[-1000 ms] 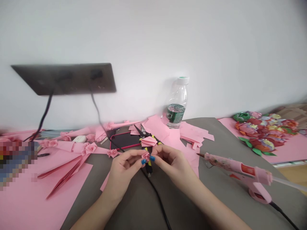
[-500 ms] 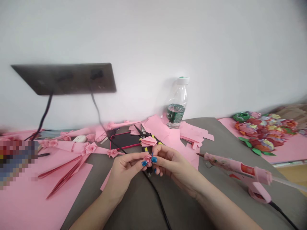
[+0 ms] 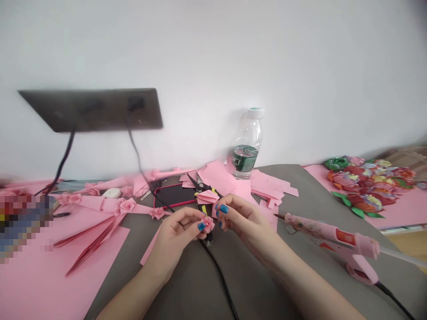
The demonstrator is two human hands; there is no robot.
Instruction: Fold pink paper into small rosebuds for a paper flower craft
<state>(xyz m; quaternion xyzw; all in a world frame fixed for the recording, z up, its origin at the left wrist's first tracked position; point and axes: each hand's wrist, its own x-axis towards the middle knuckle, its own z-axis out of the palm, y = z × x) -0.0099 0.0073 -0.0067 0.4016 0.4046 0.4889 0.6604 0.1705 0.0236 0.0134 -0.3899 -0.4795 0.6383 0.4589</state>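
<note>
A small pink paper rose (image 3: 208, 224) is pinched between the thumb and forefinger of my left hand (image 3: 182, 231), its ruffled petals facing up and to the right. Just right of the flower, apart from it, is my right hand (image 3: 245, 222); its thumb and forefinger tips are together and the other fingers curl under. Nothing shows between them. Behind the hands lie yellow-and-black pliers (image 3: 204, 207) with dark jaws pointing away, and folded pink paper pieces (image 3: 207, 196) rest on top of them. A phone with a pink edge (image 3: 175, 195) is beside the pliers.
A pink hot glue gun (image 3: 336, 235) lies on the right, nozzle toward my right hand. A water bottle (image 3: 246, 155) stands by the wall among pink paper scraps (image 3: 267, 184). Paper flowers (image 3: 367, 186) sit far right; rose-trimmed pink paper (image 3: 110, 205) lies left. A black cable (image 3: 218, 271) crosses the table.
My right fingers have come off the rose and moved slightly up and right. The rose stays in my left hand, now more fully in view.
</note>
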